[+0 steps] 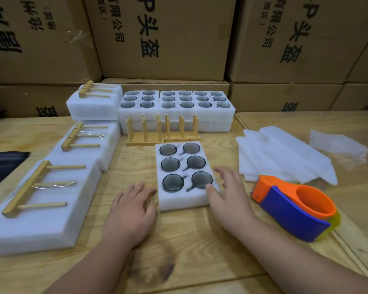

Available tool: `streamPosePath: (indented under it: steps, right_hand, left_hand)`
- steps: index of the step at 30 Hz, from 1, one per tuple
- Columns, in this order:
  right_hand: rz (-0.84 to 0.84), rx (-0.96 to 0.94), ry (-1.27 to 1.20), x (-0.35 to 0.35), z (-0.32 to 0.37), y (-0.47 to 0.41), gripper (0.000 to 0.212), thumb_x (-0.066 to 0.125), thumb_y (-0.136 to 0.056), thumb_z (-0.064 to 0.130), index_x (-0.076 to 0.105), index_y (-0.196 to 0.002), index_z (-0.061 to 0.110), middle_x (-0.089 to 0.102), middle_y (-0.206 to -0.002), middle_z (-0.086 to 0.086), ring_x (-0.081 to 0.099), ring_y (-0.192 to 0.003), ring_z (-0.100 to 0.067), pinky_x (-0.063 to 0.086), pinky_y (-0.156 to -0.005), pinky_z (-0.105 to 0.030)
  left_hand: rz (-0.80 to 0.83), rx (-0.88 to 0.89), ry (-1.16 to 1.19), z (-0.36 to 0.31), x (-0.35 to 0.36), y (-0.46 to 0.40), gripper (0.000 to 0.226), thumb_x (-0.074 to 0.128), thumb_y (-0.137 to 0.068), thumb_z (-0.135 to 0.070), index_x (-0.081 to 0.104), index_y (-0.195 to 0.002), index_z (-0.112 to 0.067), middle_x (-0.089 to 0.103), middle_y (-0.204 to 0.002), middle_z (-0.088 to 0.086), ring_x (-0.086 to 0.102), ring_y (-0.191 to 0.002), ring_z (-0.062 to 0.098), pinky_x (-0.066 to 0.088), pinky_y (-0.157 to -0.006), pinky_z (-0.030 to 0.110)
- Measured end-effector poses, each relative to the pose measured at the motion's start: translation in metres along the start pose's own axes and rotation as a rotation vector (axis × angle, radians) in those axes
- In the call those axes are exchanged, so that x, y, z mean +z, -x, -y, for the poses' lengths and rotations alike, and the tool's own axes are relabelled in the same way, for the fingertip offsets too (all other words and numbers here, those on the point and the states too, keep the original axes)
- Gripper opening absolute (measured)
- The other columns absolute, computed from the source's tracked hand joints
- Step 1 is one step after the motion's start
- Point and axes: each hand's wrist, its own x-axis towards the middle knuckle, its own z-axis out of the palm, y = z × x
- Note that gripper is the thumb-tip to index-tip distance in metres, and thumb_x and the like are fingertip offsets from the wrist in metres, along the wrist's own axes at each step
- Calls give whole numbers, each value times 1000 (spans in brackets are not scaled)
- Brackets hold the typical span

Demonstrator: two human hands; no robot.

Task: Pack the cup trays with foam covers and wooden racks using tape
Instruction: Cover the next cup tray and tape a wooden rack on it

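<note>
the white foam cup tray with six dark glass cups (184,175) lies uncovered at centre of the wooden counter (196,240). the left hand (132,211) rests flat at its 8 o'clock corner and the right hand (227,194) at its 4 o'clock edge, fingers of both spread wide, gripping nothing. step in hand: positioning the tray. the next move likely calls for a thin white foam cover sheet (285,158) from 2 o'clock, then an upright wooden peg rack (145,132) from 12 o'clock, then the orange and blue tape dispenser (295,206) at 3 o'clock
</note>
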Motion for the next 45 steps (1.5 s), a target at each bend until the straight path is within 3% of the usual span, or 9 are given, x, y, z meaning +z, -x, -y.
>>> streamPosePath:
  steps: [5, 8, 13, 16, 19, 24, 33, 39, 45]
  right_hand:
    - [-24, -221, 102, -67, 29, -64, 32, 59, -90, 34, 58, -122, 33, 56, -114, 24, 49, -106, 17, 32, -89, 1]
    - [-89, -166, 337, -121, 14, -123, 37, 62, -94, 22, 60, -130, 16, 62, -125, 0, 56, -120, -15, 42, -99, -26]
    - [-169, 411, 555, -199, -79, -182, 75, 62, -94, 43, 36, -152, 3, 50, -146, -26, 49, -131, -46, 43, -105, -50]
    - [-107, 629, 531, -218, -140, -187, 105, 59, -82, 75, 30, -156, 7, 43, -153, -24, 43, -137, -46, 39, -110, -53]
    - [14, 658, 602, -223, -206, -192, 129, 45, -50, 103, 58, -136, 8, 58, -140, -21, 57, -120, -41, 45, -103, -49]
    - [42, 504, 790, -239, -266, -199, 138, 2, -35, 110, 72, -109, 18, 70, -100, -10, 62, -91, -32, 50, -86, -41]
    - [48, 546, 714, -216, -193, -173, 130, 41, -41, 109, 59, -136, 22, 59, -139, -15, 58, -120, -36, 46, -100, -49]
    - [19, 310, 966, -218, -191, -172, 95, 19, -76, 88, 58, -134, 24, 71, -95, -4, 65, -90, -28, 54, -82, -40]
    - [-182, 105, 1084, -202, -129, -180, 23, 38, -76, 39, 51, -89, 25, 54, -57, -1, 53, -50, -25, 53, -57, -35]
  left_hand:
    - [-1, -3, 0, 0, 1, 0, 48, 38, -99, -47, 41, -147, -42, 22, -166, -14, 11, -154, 10, 5, -126, 38]
    - [-8, 0, -6, 1, 2, 0, 47, 38, -99, -49, 41, -146, -43, 21, -166, -15, 10, -154, 9, 5, -126, 38]
    - [-17, -2, -6, 2, 2, 0, 50, 38, -97, -50, 40, -146, -44, 20, -166, -17, 9, -154, 8, 3, -126, 36]
    - [-25, 2, -5, 1, 3, 1, 50, 39, -96, -51, 41, -145, -44, 20, -165, -17, 10, -154, 8, 3, -126, 35]
    - [-29, 2, 1, 2, 4, 1, 49, 39, -95, -51, 42, -144, -45, 21, -165, -17, 10, -154, 8, 3, -125, 35]
    - [-32, 4, -14, 2, 4, 1, 50, 39, -96, -51, 41, -145, -45, 20, -165, -17, 10, -154, 7, 3, -125, 34]
    - [-25, 4, -12, 1, 2, 2, 50, 38, -97, -51, 39, -146, -46, 17, -166, -17, 8, -154, 7, 2, -125, 34]
    - [-27, 2, -16, 1, 3, 2, 50, 37, -97, -52, 40, -146, -45, 18, -166, -18, 8, -154, 7, 2, -125, 34]
    - [-24, 1, -10, 0, 2, 2, 50, 38, -96, -51, 40, -146, -45, 19, -166, -17, 8, -154, 7, 3, -126, 35]
